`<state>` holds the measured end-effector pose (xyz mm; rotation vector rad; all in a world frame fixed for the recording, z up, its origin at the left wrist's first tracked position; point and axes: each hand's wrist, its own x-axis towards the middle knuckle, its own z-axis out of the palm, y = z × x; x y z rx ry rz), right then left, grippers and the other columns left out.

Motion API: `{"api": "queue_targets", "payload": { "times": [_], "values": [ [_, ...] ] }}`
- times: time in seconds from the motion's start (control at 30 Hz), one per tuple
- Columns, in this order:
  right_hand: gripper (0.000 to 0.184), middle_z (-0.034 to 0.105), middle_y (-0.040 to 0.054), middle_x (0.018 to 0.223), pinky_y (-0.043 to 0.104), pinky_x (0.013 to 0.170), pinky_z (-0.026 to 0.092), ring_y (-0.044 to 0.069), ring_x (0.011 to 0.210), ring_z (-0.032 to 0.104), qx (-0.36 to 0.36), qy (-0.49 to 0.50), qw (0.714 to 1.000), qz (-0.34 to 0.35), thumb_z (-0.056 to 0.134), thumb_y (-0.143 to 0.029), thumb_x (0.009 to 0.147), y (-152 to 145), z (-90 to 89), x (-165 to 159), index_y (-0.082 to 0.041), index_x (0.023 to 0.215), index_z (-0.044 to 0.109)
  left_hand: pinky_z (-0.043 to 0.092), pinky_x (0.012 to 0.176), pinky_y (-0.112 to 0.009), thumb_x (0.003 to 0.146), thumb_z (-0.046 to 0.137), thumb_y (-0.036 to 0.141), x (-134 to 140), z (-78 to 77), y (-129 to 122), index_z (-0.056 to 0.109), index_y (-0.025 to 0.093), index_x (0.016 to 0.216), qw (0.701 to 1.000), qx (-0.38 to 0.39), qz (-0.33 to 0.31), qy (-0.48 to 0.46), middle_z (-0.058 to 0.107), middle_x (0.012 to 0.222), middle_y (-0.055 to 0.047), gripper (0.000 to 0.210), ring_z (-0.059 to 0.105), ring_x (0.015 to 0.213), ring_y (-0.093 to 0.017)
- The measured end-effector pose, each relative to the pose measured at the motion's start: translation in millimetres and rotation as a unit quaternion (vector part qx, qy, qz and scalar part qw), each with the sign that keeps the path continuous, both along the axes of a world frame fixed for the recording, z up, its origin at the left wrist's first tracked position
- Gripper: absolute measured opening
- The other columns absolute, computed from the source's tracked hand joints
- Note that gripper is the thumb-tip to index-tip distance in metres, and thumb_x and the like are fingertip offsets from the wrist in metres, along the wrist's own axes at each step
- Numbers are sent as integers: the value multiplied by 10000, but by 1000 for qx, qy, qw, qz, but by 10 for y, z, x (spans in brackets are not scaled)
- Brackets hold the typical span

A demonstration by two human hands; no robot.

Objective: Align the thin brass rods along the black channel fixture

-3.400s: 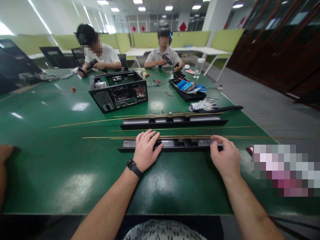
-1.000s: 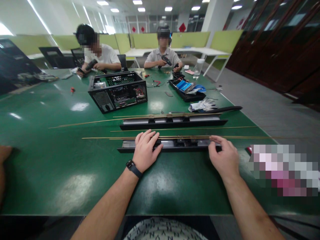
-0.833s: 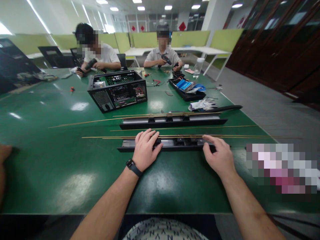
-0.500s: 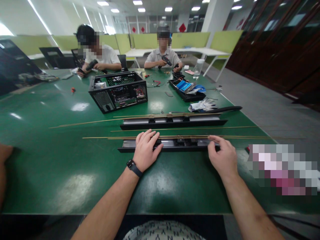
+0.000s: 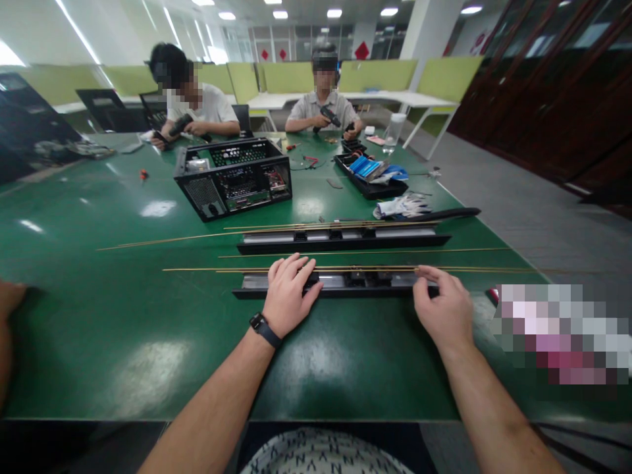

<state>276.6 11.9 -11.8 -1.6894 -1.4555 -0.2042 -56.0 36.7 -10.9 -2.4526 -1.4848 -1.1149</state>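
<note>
On my shirt (image 5: 323, 454), nearer to me than the black computer case (image 5: 237, 191), I can read scattered letters N and Y. Far beyond that case hang red diamond signs (image 5: 362, 51); any lettering on them is too small for me to make out.

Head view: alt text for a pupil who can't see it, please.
Left hand over a black rail and golden rods, right hand near the rail's right end, on a green table; computer case and two people beyond.

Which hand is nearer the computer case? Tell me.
Left. The left hand lies over the near black rail, in front of the computer case toward its right end; the right hand is much farther right.
</note>
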Motion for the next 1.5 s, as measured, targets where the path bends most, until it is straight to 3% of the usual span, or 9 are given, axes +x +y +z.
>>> {"api": "queue_targets", "payload": {
  "times": [0.23, 0.63, 1.2, 1.33, 1.5],
  "values": [
    [316, 827, 92, 1158, 469, 1050, 538, 275, 1103, 759, -10, -32, 996, 78, 597, -351, 961, -18, -1, -46, -235, 1190, 782, 384, 1260, -572, 1031, 713, 355, -2, 1, 4, 687, 242, 1434, 1000, -2, 2, 0, 739, 1417, -135, 420, 612, 1450, -351],
    [304, 831, 118, 1091, 529, 1060, 541, 314, 1093, 747, -7, 4, 999, -47, 545, -330, 946, 47, -48, 66, -205, 1110, 768, 391, 1259, -578, 1030, 715, 357, -7, -7, 4, 682, 239, 1438, 1000, -5, -1, -1, 735, 1424, -140, 426, 612, 1452, -352],
    [320, 827, 124, 1107, 534, 1087, 505, 313, 1109, 737, -20, 11, 999, -37, 547, -351, 937, 19, 7, 29, -208, 1114, 772, 385, 1251, -568, 1045, 701, 372, -3, -6, 3, 678, 235, 1433, 1000, 3, 2, 2, 741, 1421, -134, 412, 615, 1446, -342],
    [312, 826, 119, 1122, 523, 1080, 503, 311, 1120, 733, -19, 0, 1000, -14, 568, -360, 940, 2, 9, 6, -219, 1137, 764, 380, 1256, -573, 1048, 688, 376, 0, 6, -6, 677, 244, 1442, 1000, -3, 1, -1, 736, 1430, -134, 415, 605, 1458, -344],
    [309, 824, 93, 1172, 486, 1078, 502, 284, 1127, 739, -31, -29, 996, 73, 585, -365, 958, -25, 15, -68, -246, 1183, 760, 372, 1262, -577, 1044, 694, 381, 0, 15, -12, 679, 250, 1446, 1000, -11, 2, -2, 736, 1428, -132, 423, 606, 1455, -344]
  ]
}}
